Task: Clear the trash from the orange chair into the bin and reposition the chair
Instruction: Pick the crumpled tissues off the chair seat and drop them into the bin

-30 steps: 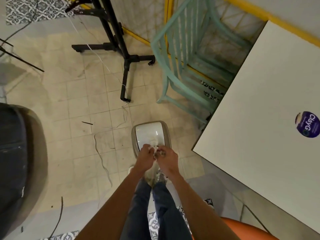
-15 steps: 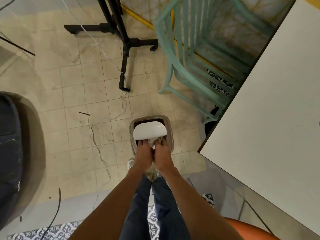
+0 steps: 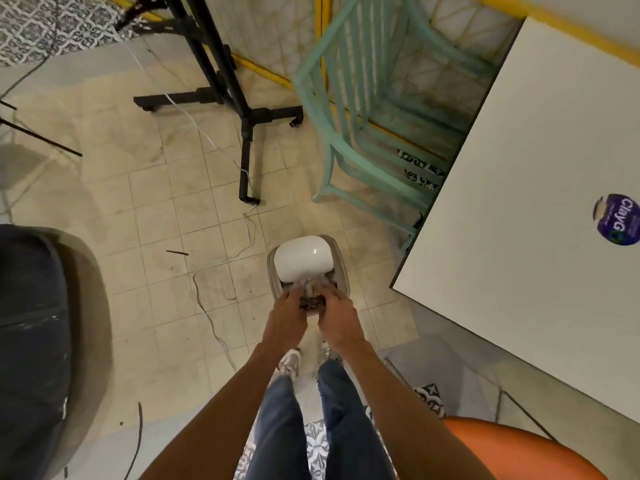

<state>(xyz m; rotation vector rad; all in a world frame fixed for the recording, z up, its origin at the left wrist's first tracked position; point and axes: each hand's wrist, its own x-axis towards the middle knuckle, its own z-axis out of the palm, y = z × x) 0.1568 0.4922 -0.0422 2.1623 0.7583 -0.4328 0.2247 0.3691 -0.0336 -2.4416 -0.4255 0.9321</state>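
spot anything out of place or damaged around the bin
A loose white cable trails across the beige tiled floor left of the white-lidded bin, and the round purple sticker on the white table is torn at its left edge.

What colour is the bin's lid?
Glossy white; the lid sits over a beige bin, seen in the head view.

Narrow opening at the bin
White lid covers the far part of its mouth; teal chair and table crowd the right, open floor lies left.
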